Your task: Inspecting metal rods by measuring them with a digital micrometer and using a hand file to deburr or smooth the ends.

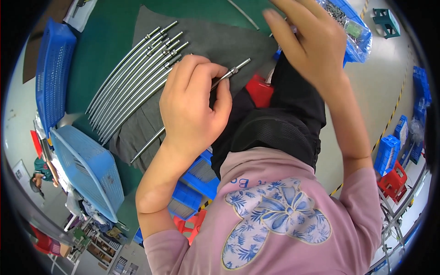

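Observation:
A long metal rod (147, 145) with a collar near its upper end is pinched between the thumb and fingers of my left hand (192, 103). Its collared end sticks out to the right of my fingertips, and its other end slants down to the left, passing behind the hand. Several similar rods (130, 73) lie side by side on a grey cloth (201, 30), just left of that hand. My right hand (316, 48) is raised at the upper right, fingers bent and slightly blurred. A thin piece shows by its fingers, too unclear to name; some fingertips pass out of view.
The cloth covers part of a green table (107, 34). Blue baskets (54, 68) stand along its left edge. A blue bin (360, 46) of small metal parts is right of my right hand. Blue trays (185, 195) sit below my left forearm. A red object (260, 91) is near my lap.

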Action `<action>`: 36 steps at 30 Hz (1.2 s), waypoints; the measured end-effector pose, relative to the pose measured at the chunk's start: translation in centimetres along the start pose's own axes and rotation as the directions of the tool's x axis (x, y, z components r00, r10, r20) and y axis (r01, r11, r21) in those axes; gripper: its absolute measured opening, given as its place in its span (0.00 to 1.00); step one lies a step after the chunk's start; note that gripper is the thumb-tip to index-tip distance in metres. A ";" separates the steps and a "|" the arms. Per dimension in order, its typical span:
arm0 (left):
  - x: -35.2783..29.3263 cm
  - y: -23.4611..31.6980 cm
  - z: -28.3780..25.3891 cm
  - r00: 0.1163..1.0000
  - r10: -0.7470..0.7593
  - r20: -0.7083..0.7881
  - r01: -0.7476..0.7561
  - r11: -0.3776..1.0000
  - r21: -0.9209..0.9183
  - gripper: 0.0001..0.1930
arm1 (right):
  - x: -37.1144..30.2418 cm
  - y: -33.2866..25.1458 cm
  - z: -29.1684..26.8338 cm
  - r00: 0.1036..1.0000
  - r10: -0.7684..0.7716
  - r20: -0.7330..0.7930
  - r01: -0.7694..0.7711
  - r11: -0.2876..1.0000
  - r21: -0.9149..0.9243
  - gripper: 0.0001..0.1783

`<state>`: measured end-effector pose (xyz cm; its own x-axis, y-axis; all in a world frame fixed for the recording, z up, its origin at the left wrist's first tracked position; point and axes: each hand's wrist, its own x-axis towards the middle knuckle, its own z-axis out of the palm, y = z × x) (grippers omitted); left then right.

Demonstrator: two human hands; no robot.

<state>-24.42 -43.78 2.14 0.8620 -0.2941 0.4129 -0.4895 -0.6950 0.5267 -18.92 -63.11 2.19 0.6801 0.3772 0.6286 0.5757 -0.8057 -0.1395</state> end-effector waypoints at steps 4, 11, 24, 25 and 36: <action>0.3 0.4 -0.1 0.999 -0.047 -0.014 0.046 0.997 -0.067 0.08 | -3.7 -2.0 1.2 0.969 0.242 -0.050 -0.218 0.931 0.292 0.13; 0.0 0.2 0.2 0.995 -0.098 -0.033 0.088 0.970 -0.226 0.08 | -2.8 -3.7 0.2 0.777 0.370 0.510 -0.588 0.137 0.797 0.04; -0.1 0.2 0.2 0.994 -0.058 0.091 0.077 0.972 -0.221 0.06 | -1.1 -1.3 -0.6 0.907 -0.049 0.418 -0.281 0.669 0.688 0.11; -0.2 0.1 0.5 0.994 -0.060 0.093 0.081 0.967 -0.243 0.06 | -1.0 -1.0 -0.5 0.910 -0.078 0.407 -0.262 0.654 0.710 0.11; 0.0 0.8 1.1 0.989 -0.139 0.050 0.148 0.893 -0.426 0.04 | -1.6 -1.4 -0.1 0.829 0.076 0.554 -0.546 0.324 0.773 0.15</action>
<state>-24.61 -45.05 1.74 0.9273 -0.2271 0.2975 -0.3660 -0.3843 0.8476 -20.87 -62.63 1.48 0.8589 0.5047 0.0867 0.1659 -0.1142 -0.9795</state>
